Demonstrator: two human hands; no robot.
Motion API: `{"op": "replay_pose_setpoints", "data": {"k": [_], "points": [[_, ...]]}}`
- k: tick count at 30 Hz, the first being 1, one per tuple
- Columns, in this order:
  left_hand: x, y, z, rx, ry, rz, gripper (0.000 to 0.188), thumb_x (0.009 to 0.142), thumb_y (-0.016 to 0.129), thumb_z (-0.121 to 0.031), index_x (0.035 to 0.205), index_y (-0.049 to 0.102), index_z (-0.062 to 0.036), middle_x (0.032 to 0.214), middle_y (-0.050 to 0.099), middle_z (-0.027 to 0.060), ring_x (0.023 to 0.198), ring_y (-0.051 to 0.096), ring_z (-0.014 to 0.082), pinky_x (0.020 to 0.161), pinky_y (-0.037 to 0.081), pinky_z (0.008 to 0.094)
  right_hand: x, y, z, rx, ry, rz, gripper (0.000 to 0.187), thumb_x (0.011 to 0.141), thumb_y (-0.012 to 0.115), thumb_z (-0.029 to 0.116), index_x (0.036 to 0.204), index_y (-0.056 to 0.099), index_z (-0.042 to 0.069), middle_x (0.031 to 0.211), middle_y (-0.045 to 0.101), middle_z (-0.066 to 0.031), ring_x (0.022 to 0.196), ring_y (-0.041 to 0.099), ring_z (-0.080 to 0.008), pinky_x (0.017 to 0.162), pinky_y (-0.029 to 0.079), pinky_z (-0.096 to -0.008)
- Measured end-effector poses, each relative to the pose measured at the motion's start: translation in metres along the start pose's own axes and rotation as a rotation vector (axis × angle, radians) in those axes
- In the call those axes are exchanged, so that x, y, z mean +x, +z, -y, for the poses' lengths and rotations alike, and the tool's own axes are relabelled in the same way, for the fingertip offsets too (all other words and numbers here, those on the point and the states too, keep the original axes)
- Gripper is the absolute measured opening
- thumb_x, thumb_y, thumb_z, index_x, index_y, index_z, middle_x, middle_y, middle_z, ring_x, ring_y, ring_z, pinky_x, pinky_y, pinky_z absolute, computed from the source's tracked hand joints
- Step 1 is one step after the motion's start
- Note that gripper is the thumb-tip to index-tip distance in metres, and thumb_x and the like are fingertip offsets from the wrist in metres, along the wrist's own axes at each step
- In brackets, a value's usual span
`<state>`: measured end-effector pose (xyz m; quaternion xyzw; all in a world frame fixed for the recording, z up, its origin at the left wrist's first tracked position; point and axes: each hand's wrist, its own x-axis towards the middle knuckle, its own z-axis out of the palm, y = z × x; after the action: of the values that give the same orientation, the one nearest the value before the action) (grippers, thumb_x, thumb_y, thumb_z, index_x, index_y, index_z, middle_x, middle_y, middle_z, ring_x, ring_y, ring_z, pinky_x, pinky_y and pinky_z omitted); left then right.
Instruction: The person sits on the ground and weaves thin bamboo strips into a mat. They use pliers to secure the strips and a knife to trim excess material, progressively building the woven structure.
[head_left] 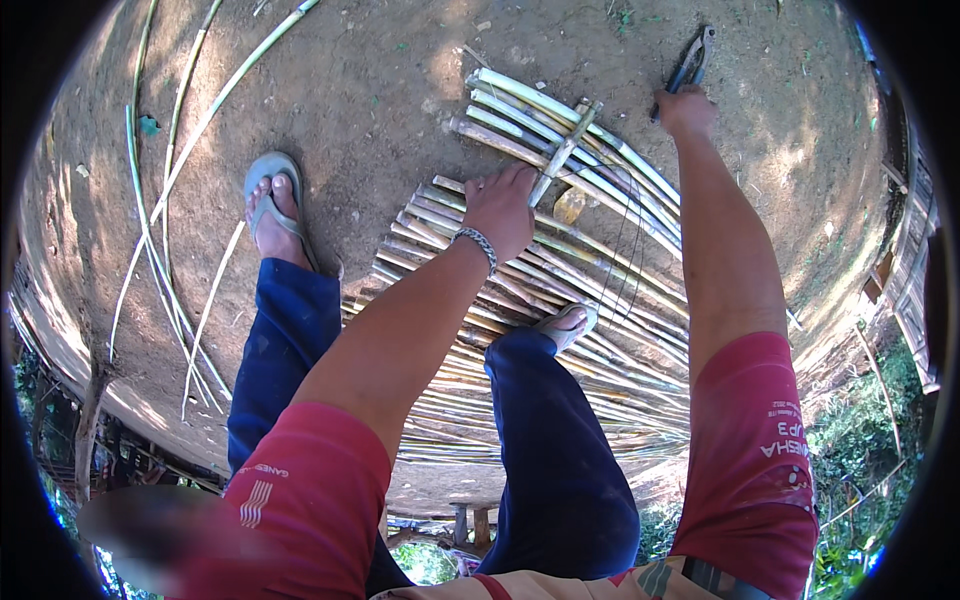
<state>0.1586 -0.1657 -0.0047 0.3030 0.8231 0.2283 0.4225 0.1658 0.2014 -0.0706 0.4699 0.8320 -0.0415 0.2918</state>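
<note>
The right hand point(688, 110) is gripping pliers point(697, 54), curled round them; the left hand point(505, 212) is touching canes point(555, 272), how closed I can't tell.

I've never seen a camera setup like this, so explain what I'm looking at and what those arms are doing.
There's no machine here, just a person's bare hands. The single round picture comes from a wide camera on their head, looking down, so straight edges bend near the rim.

On the bare ground lies a row of slender poles, with a short crosspiece over some and thin dark wire nearby. The right hand holds pliers. The left hand is by the crosspiece's lower end; its fingers are too hidden to show a firm hold.
</note>
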Motion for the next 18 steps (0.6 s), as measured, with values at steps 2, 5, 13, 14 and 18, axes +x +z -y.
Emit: {"op": "replay_pose_setpoints", "data": {"k": [2, 5, 13, 14, 18], "points": [[0.0, 0.0, 0.005, 0.013, -0.008, -0.012, 0.056, 0.086, 0.069, -0.016, 0.137, 0.049, -0.0074, 0.142, 0.051, 0.0116, 0.133, 0.049, 0.0296, 0.109, 0.031, 0.0543, -0.019, -0.02, 0.023, 0.026, -0.007, 0.018, 0.07, 0.083, 0.064, 0.046, 0.132, 0.055, -0.004, 0.126, 0.064, -0.0276, 0.128, 0.053, -0.0409, 0.107, 0.045, -0.0414], [0.0, -0.001, 0.005, 0.036, 0.005, 0.005, 0.058, 0.085, 0.07, -0.016, 0.138, 0.047, -0.0074, 0.145, 0.049, 0.0115, 0.134, 0.048, 0.0295, 0.109, 0.031, 0.0557, -0.03, -0.033, 0.027, 0.011, -0.018, 0.035, 0.069, 0.082, 0.064, 0.044, 0.13, 0.056, -0.005, 0.126, 0.064, -0.0267, 0.121, 0.059, -0.0399, 0.105, 0.047, -0.0417], [0.008, -0.018, 0.002, 0.084, 0.065, 0.101, 0.058, 0.086, 0.067, -0.016, 0.14, 0.047, -0.0056, 0.146, 0.048, 0.0124, 0.135, 0.047, 0.0279, 0.11, 0.029, 0.0562, -0.059, -0.048, -0.004, 0.813, 0.107, 0.029, 0.033, 0.088, 0.058, 0.023, 0.108, 0.056, -0.003, 0.09, 0.064, -0.0165, 0.079, 0.067, -0.0279, 0.069, 0.057, -0.0364], [0.008, -0.019, 0.002, 0.088, 0.073, 0.103, 0.058, 0.085, 0.067, -0.016, 0.139, 0.048, -0.0058, 0.146, 0.049, 0.0122, 0.135, 0.048, 0.0278, 0.11, 0.03, 0.0561, -0.073, -0.046, -0.011, 0.956, 0.099, 0.037, 0.026, 0.087, 0.058, 0.016, 0.106, 0.053, -0.002, 0.087, 0.061, -0.0135, 0.074, 0.064, -0.0228, 0.062, 0.055, -0.0331], [0.007, -0.025, 0.007, 0.093, 0.078, 0.123, 0.057, 0.085, 0.068, -0.017, 0.138, 0.049, -0.0065, 0.145, 0.049, 0.0116, 0.135, 0.048, 0.0277, 0.109, 0.03, 0.0552, -0.174, -0.066, -0.033, 1.021, -0.02, 0.004, 0.024, 0.087, 0.065, 0.011, 0.104, 0.056, -0.004, 0.094, 0.058, -0.0145, 0.065, 0.06, -0.0199, 0.055, 0.05, -0.0324]]}}
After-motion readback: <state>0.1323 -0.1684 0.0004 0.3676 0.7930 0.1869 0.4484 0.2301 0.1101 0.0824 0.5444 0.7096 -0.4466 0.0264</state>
